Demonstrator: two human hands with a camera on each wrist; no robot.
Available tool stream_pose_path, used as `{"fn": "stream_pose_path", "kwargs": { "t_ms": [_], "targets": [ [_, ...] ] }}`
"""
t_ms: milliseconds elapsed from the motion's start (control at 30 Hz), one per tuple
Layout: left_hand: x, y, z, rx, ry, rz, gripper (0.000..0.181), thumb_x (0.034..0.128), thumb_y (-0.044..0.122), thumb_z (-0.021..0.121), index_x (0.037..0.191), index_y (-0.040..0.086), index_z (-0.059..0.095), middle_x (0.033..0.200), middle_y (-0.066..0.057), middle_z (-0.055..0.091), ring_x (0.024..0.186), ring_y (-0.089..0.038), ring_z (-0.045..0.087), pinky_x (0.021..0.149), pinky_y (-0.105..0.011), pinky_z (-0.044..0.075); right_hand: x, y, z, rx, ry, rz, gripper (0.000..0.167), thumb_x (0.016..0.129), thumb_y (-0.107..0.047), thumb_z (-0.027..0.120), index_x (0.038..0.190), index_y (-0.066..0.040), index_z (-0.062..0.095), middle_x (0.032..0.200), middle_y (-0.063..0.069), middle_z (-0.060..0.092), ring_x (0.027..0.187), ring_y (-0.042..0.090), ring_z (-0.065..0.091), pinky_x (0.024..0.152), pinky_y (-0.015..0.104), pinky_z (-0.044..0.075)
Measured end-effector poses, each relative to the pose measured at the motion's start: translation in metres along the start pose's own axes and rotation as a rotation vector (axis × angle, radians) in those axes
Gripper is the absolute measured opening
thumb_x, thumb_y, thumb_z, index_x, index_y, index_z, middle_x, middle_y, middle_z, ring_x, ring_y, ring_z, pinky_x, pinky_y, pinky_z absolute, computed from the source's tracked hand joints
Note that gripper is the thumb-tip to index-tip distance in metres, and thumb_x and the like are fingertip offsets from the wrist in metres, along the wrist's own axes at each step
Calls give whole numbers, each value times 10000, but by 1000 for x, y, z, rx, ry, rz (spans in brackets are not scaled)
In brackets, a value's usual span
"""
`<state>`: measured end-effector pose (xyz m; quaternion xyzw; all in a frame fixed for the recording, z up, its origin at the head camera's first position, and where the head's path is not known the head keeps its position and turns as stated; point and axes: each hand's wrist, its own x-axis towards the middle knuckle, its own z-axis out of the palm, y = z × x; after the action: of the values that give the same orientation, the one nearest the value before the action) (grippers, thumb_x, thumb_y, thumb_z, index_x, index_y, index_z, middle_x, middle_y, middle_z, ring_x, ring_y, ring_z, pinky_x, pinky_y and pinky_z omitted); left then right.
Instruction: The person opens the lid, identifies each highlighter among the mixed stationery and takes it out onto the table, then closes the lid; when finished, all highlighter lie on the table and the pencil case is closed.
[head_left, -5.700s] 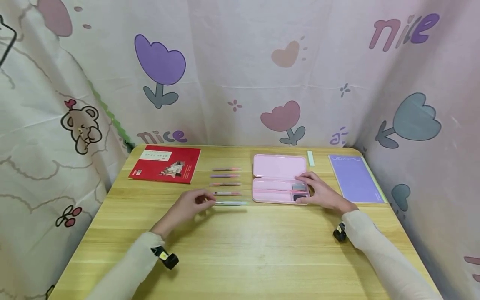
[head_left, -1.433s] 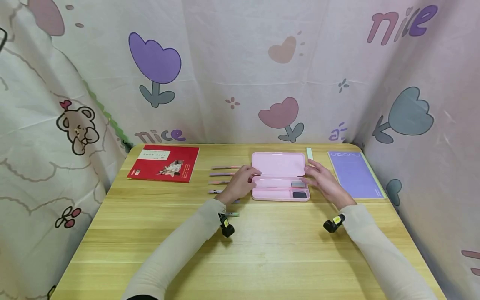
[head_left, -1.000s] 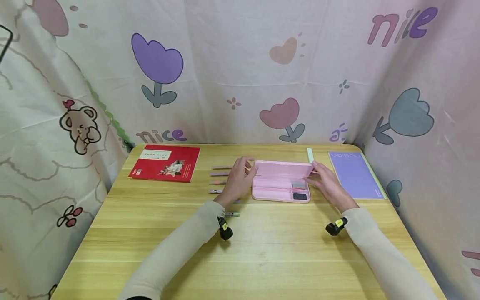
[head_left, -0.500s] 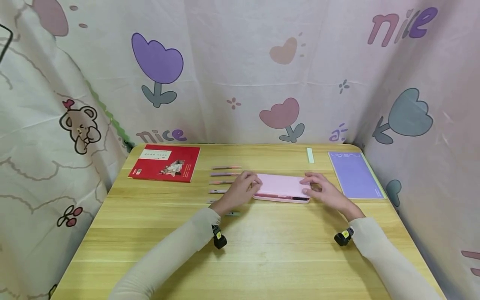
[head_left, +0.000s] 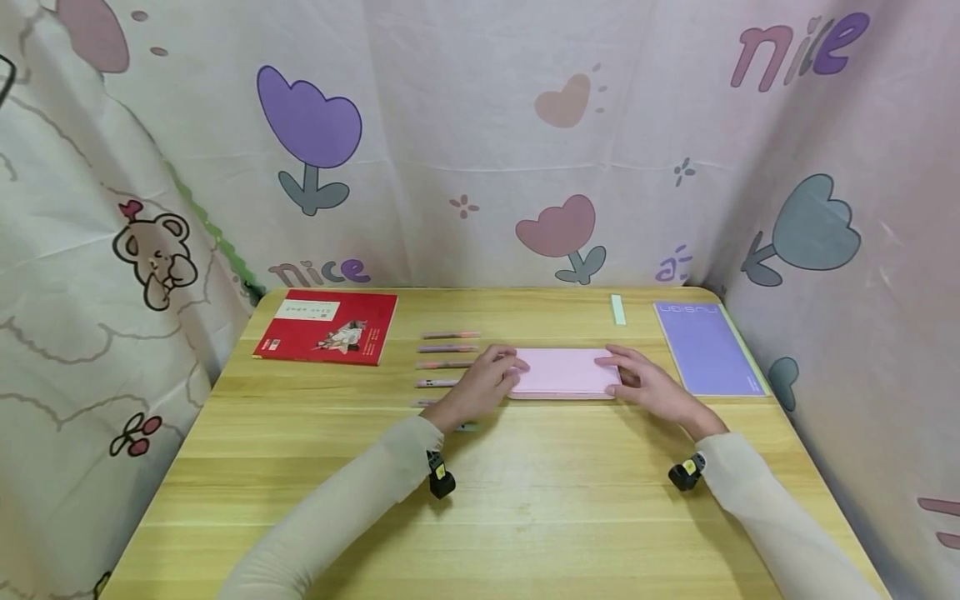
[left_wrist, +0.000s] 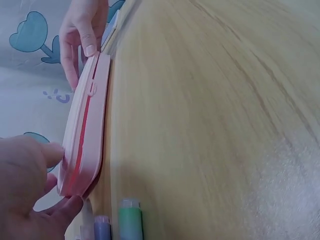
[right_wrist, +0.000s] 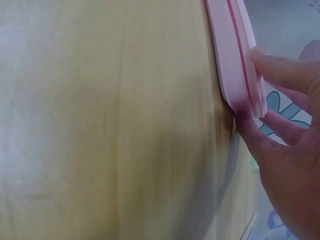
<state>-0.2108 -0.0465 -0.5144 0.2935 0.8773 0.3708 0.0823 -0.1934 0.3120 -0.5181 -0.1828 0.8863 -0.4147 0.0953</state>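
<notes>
A pink pencil case (head_left: 566, 372) lies on the table with its lid down over the base. At its left end my left hand (head_left: 480, 385) grips it, fingers on the lid and thumb low at the end. My right hand (head_left: 654, 387) holds the right end the same way, as the right wrist view shows with the thumb (right_wrist: 252, 132) at the case's corner. A red line (left_wrist: 82, 140) runs along the seam between lid and base in the left wrist view. The grey and black pieces inside are hidden by the lid.
Several pens (head_left: 448, 349) lie in a column left of the case, some partly behind my left hand. A red book (head_left: 330, 327) is at the back left, a purple notebook (head_left: 708, 348) at the right. A pale green strip (head_left: 618, 310) lies behind the case.
The pencil case stood open with its lid laid back. Both hands raised the lid, swung it forward and brought it down. Earlier, my left hand was at the pens.
</notes>
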Motion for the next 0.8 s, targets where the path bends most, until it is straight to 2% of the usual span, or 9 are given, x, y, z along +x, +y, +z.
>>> {"fn": "stream_pose_path", "kwargs": {
  "t_ms": [200,467,633,800],
  "targets": [
    [-2,1,1,-12,13,-6,341,1142,163,576,1461,87,668,1660,-175,449,1419,-315,579,1202,-483,494,-1,-1,-1,22,-20,-11,519,1039,-97,736,1531,-14,590,1742,297,284,1550,566,376,1228,655,361],
    [-6,1,3,-14,29,-10,333,1133,144,596,1446,71,685,1657,-193,449,1381,-306,613,1159,-456,532,-1,-4,5,-4,-20,-4,519,1042,-78,722,1541,-33,587,1753,277,271,1567,554,351,1224,644,370],
    [-5,1,3,-8,40,1,334,1123,127,610,1442,69,688,1656,-192,455,1396,-318,599,1163,-443,530,0,-5,2,-35,-25,-8,529,1042,-64,716,1553,-48,581,1768,252,254,1579,532,344,1233,618,368],
    [-4,3,0,0,27,-24,337,1132,158,600,1452,95,686,1674,-159,447,1463,-304,538,1206,-459,491,0,-4,-1,-40,-21,-12,526,1051,-89,715,1556,-43,573,1761,265,256,1570,542,351,1232,607,375]
  ]
}}
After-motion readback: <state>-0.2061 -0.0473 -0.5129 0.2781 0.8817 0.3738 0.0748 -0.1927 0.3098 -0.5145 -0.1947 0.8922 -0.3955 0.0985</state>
